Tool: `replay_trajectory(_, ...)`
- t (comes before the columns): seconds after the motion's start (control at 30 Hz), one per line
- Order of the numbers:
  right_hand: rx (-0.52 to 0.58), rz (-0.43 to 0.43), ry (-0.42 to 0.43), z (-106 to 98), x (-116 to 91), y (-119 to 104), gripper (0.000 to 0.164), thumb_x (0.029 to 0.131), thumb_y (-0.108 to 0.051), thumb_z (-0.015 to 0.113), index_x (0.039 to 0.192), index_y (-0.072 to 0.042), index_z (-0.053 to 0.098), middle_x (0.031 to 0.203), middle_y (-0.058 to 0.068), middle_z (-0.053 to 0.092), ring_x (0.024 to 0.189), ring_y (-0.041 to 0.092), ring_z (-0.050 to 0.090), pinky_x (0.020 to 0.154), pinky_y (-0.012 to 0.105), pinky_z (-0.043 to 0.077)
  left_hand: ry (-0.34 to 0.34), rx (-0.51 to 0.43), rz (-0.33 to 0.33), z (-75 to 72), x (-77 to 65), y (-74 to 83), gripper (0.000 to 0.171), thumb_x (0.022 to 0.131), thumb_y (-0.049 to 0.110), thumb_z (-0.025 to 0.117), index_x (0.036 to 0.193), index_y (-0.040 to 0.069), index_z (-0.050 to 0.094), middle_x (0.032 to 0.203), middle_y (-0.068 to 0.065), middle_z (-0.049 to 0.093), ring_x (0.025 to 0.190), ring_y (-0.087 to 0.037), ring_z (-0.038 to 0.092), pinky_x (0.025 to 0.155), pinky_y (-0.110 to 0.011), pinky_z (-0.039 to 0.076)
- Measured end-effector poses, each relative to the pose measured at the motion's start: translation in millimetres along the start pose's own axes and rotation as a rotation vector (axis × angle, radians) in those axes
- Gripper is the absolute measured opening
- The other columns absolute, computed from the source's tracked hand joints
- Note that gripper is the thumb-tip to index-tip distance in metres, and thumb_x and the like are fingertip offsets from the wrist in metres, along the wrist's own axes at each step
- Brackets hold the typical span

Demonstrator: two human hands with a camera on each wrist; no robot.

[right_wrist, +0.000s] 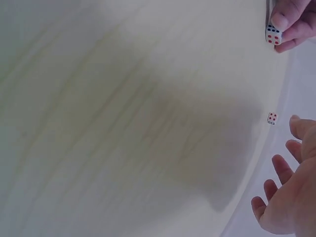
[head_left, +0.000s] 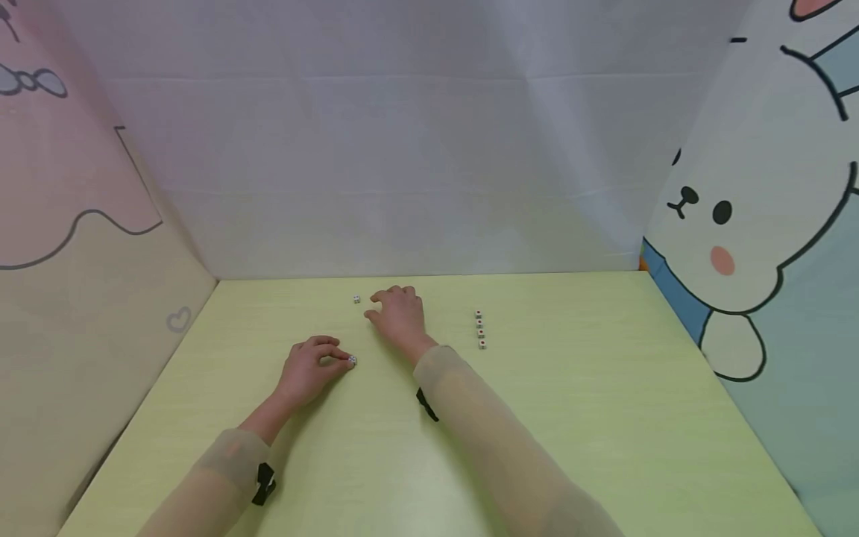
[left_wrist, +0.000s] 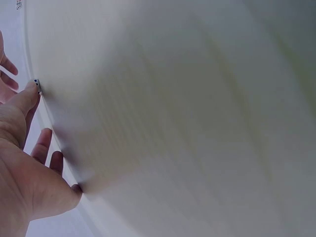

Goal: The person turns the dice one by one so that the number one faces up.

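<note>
My left hand [head_left: 310, 371] pinches a white die [head_left: 352, 360] between thumb and index finger, low over the table; its blue and red pips show in the right wrist view [right_wrist: 273, 33]. Farther back, my right hand [head_left: 400, 319] holds nothing, its thumb and fingers spread apart. A second die [head_left: 356, 299] lies just left of the right hand's fingertips, red pips facing the right wrist camera. Right of that hand, several dice [head_left: 479, 324] stand in a short row running front to back, each with a red pip on top.
The pale yellow-green table [head_left: 604, 403] meets a white cloth backdrop [head_left: 416, 179] at its far edge. Side panels with cartoon drawings stand at left [head_left: 74, 335] and right [head_left: 738, 246]. Both forearms wear light sleeves with black straps near the wrists.
</note>
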State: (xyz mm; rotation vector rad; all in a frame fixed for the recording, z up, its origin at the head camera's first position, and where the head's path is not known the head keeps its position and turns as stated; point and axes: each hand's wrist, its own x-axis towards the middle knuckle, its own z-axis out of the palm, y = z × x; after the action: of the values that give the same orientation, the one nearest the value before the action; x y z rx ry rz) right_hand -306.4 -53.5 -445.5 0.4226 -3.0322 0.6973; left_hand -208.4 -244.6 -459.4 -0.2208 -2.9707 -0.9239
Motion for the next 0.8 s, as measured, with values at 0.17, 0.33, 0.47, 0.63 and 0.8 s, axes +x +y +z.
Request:
replay_trajectory(0.17,-0.045,-0.003,-0.042,0,-1,-1,0.038,0.105,-0.043,0.055,0.14,-0.031,0.064,0.141,0.0,0.056,0.135,0.029,0.041,0.109,0.046,0.038,0.001,0.0,-0.006,2.1,-3.4,1.3,0.016,0.093,0.028,0.078,0.1,0.014,0.082,0.134,-0.018,0.061,0.128,-0.051,0.044,0.106,-0.064,0.032)
replay_trajectory(0.33,-0.132,-0.073,-0.121,9,1,-3,0.045,0.106,-0.036,0.049,0.151,-0.031,0.053,0.154,0.002,0.046,0.147,0.031,0.028,0.119,0.051,0.024,0.012,0.005,0.008,1.7,-8.2,3.0,0.014,0.093,0.027,0.078,0.099,0.014,0.082,0.133,-0.019,0.062,0.127,-0.05,0.046,0.106,-0.064,0.032)
replay_trajectory(0.47,-0.173,-0.107,-0.151,14,2,-7,0.049,0.106,-0.037,0.046,0.155,-0.031,0.047,0.16,0.003,0.039,0.152,0.032,0.02,0.122,0.054,0.015,0.004,-0.004,0.004,0.8,-11.4,6.9,0.015,0.093,0.028,0.079,0.099,0.014,0.082,0.134,-0.018,0.062,0.128,-0.049,0.046,0.107,-0.064,0.031)
replay_trajectory(0.63,-0.221,-0.135,-0.171,11,0,-14,0.051,0.109,-0.045,0.041,0.158,-0.031,0.041,0.164,0.003,0.032,0.154,0.032,0.017,0.122,0.055,0.015,0.001,-0.007,0.009,2.0,-14.1,10.5,0.015,0.093,0.028,0.078,0.1,0.015,0.082,0.135,-0.017,0.061,0.129,-0.048,0.046,0.108,-0.064,0.031)
replay_trajectory(0.8,-0.239,-0.123,-0.226,14,7,-17,0.059,0.108,-0.056,0.035,0.162,-0.031,0.033,0.169,0.002,0.022,0.156,0.032,0.008,0.123,0.056,0.011,0.018,-0.009,0.023,3.5,-14.8,10.7,0.015,0.092,0.027,0.079,0.099,0.015,0.081,0.134,-0.018,0.061,0.128,-0.049,0.046,0.107,-0.065,0.031)
